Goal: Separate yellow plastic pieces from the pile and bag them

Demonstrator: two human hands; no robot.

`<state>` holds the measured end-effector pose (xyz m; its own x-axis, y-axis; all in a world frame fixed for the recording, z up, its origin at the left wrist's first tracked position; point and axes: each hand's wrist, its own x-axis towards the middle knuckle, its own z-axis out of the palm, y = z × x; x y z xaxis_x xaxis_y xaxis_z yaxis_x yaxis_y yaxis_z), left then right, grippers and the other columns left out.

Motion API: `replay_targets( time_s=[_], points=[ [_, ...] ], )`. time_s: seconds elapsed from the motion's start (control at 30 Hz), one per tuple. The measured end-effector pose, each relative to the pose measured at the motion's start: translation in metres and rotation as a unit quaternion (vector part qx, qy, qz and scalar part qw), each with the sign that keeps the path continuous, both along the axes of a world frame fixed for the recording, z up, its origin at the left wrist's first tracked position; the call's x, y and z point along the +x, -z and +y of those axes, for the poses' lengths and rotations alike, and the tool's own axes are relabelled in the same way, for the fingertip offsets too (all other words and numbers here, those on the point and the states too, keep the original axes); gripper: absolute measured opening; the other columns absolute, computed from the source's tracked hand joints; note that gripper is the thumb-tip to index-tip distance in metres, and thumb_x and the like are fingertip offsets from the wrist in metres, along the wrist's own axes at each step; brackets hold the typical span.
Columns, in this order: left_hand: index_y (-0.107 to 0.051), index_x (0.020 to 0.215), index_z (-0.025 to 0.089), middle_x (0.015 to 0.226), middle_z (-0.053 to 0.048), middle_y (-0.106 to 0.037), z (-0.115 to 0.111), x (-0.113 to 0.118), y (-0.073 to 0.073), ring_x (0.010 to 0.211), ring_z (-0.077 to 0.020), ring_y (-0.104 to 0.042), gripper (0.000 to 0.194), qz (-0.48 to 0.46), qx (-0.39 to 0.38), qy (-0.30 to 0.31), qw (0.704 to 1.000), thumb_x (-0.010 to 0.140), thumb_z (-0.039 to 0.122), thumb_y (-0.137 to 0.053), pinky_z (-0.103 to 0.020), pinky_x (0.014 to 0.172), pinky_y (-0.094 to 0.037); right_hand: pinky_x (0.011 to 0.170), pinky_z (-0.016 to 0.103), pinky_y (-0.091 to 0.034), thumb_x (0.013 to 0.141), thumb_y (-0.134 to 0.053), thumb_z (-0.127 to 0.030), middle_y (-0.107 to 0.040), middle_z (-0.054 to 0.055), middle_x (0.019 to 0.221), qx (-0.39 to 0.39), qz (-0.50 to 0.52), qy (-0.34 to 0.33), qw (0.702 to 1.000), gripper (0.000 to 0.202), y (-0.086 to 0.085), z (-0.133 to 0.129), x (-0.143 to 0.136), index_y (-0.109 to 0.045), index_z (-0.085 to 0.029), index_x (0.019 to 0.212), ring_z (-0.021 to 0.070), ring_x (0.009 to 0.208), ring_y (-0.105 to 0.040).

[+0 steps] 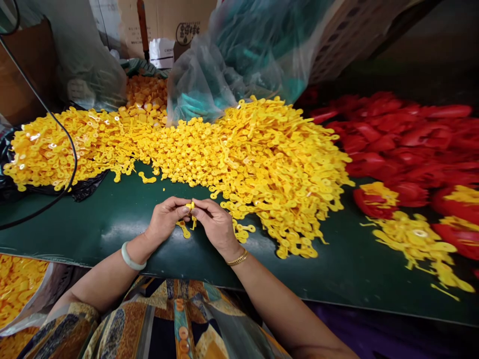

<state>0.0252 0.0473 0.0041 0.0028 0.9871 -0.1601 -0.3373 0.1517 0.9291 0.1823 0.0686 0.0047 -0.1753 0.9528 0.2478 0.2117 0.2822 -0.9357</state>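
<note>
Near the front of the green table, my left hand (167,216) and my right hand (216,222) meet, fingertips pinched on a small yellow plastic part (192,205). Fingers hide much of its shape. Just below it, a flat yellow link-shaped piece (184,229) with a round end shows under my left fingertips; whether it is held or lies on the table I cannot tell. Behind my hands spreads a heap of small round yellow pieces (187,149). A larger pile of flat yellow link-shaped pieces (277,164) lies beyond my right hand.
Another yellow pile (67,144) lies left on black plastic, with a dark cable (76,154) arching before it. Red plastic parts (404,139) cover the right side. Clear bags with teal contents (258,55) stand behind. A sack of orange-yellow pieces (18,284) sits below the table (123,214) edge.
</note>
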Motion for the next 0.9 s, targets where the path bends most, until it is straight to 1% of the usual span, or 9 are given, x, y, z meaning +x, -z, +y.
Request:
replay_targets(
  time_s=[0.23,0.37,0.43,0.57,0.63,0.73,0.9],
  points=[
    [-0.073,0.090,0.016,0.071,-0.001,-0.069,0.000,-0.001,0.003,0.059,-0.0114,-0.062,0.030,0.010,0.010,-0.013,1.000,0.071,0.039,-0.078,-0.023,0.059,-0.051,0.073,0.030,-0.054,0.084,-0.067,-0.037,-0.069,0.002,0.083,-0.010,0.026,0.039,0.999,0.021,0.007,-0.005,-0.011,-0.076,-0.026,0.100,0.0164,0.076,-0.064],
    [-0.072,0.093,0.016,0.065,0.000,-0.066,0.003,-0.002,0.007,0.057,-0.0108,-0.060,0.032,-0.007,0.007,0.004,1.000,0.072,0.039,-0.077,-0.024,0.059,-0.050,0.073,0.030,-0.054,0.083,-0.067,-0.039,-0.070,0.002,0.087,-0.056,0.048,0.046,0.996,0.023,0.011,-0.004,-0.014,-0.075,-0.024,0.099,0.0169,0.079,-0.065],
    [-0.071,0.097,0.015,0.067,0.000,-0.067,0.005,-0.002,0.008,0.056,-0.0099,-0.059,0.035,-0.018,0.003,0.017,1.000,0.073,0.040,-0.077,-0.023,0.059,-0.050,0.075,0.031,-0.055,0.084,-0.066,-0.039,-0.071,0.003,0.090,-0.061,0.042,0.042,0.996,0.025,0.011,-0.002,-0.013,-0.074,-0.024,0.101,0.0175,0.081,-0.065],
    [-0.068,0.099,0.015,0.075,-0.002,-0.069,0.006,-0.003,0.009,0.058,-0.0099,-0.061,0.037,-0.022,0.009,0.030,0.999,0.074,0.039,-0.077,-0.023,0.059,-0.050,0.082,0.034,-0.054,0.086,-0.064,-0.037,-0.071,0.004,0.094,-0.011,-0.004,0.038,0.999,0.023,0.009,-0.002,-0.011,-0.072,-0.025,0.104,0.0193,0.086,-0.066],
    [-0.067,0.097,0.014,0.071,0.000,-0.067,0.006,-0.004,0.008,0.056,-0.0091,-0.060,0.034,-0.020,0.017,0.036,0.999,0.075,0.039,-0.076,-0.022,0.057,-0.050,0.083,0.034,-0.054,0.087,-0.063,-0.036,-0.070,0.004,0.093,0.008,-0.021,0.038,0.999,0.023,0.009,-0.003,-0.011,-0.071,-0.026,0.105,0.0196,0.086,-0.066],
    [-0.067,0.095,0.014,0.066,0.002,-0.063,0.005,-0.004,0.008,0.052,-0.0069,-0.056,0.031,-0.027,0.027,0.035,0.999,0.076,0.038,-0.075,-0.020,0.055,-0.048,0.081,0.034,-0.055,0.088,-0.062,-0.037,-0.069,0.004,0.092,0.015,-0.028,0.037,0.999,0.023,0.009,-0.004,-0.011,-0.070,-0.026,0.107,0.0192,0.085,-0.065],
    [-0.067,0.092,0.013,0.073,0.000,-0.067,0.004,-0.002,0.006,0.053,-0.0063,-0.058,0.034,-0.101,-0.006,0.037,0.994,0.073,0.038,-0.079,-0.020,0.056,-0.049,0.083,0.034,-0.054,0.089,-0.061,-0.033,-0.069,0.004,0.094,0.043,-0.022,0.030,0.998,0.021,0.009,-0.004,-0.010,-0.071,-0.027,0.107,0.0184,0.086,-0.065]
  ],
)
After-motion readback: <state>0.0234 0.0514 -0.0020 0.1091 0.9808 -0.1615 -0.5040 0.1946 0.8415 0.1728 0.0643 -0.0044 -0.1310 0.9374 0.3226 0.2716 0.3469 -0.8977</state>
